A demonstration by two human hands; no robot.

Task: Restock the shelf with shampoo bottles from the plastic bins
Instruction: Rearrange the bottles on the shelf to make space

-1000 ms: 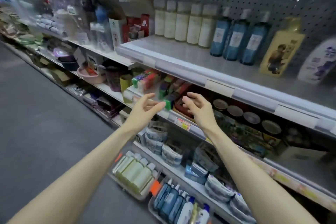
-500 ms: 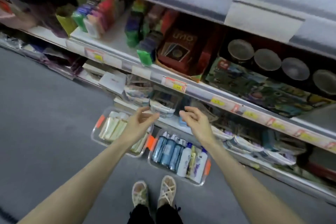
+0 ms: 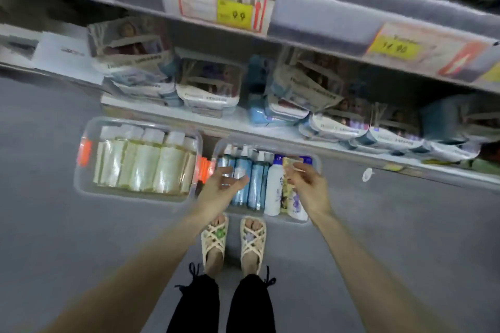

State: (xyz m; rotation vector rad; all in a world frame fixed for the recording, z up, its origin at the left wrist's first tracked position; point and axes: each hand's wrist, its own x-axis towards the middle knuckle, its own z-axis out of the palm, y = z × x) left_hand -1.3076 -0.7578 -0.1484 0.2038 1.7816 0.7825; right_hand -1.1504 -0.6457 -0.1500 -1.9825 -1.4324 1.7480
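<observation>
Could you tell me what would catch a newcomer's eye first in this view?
Most striking are the two clear plastic bins on the grey floor below the bottom shelf: the left bin packed with pale yellow bottles, the right bin with blue bottles and a white bottle. The left hand and right hand, both open and empty, hover over the right bin. Above, a red-bordered price tag stands out on the shelf edge.

A red-bordered price tag (image 3: 222,0) on the shelf edge (image 3: 338,21) carries a yellow patch that reads "99"; its smaller print is too blurred to read. Farther right on the same edge, a second tag (image 3: 422,53) shows a yellow patch reading roughly "14 90". Lettering on the packets (image 3: 208,94) below is illegible.
</observation>
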